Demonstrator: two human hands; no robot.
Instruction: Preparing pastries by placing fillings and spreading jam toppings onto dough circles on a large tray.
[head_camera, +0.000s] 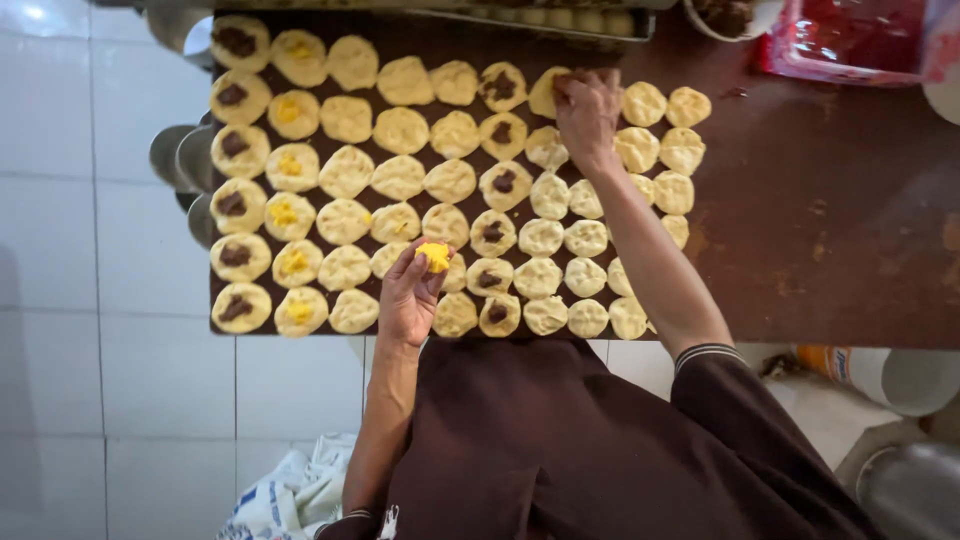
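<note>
The left hand (408, 295) pinches a lump of yellow filling (434, 256) in closed fingers above the near edge of the counter (830, 220). The right hand (588, 112) is closed on a dough round (546, 92) in the far row. Flattened rounds fill the counter's left portion edge to edge; its right portion is bare. Metal bowls (178, 158) sit past the left edge.

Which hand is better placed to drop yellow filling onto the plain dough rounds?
Probably the left hand: it holds the yellow filling beside unfilled dough rounds. The right hand rests on a far round.
</note>
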